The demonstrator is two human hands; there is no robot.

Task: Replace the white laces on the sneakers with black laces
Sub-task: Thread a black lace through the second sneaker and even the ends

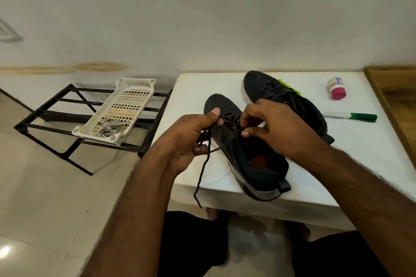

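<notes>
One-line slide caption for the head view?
Both hands thread a black lace through the near sneaker on the table.

Black sneakers (252, 153), red insole showing near right fingers (246, 134); black lace (202, 175) pinched in left fingers (200, 149); white table (202, 87). Beyond fingers: pink-capped bottle (336, 88), green-and-white marker (350, 116). Left of fingers: cream perforated basket (126, 105), white laces (108, 129), black rack (56, 105).

Matt knit cloth sneakers (247, 155) on glossy white table (360, 141); perforated plastic tray (126, 105).
</notes>
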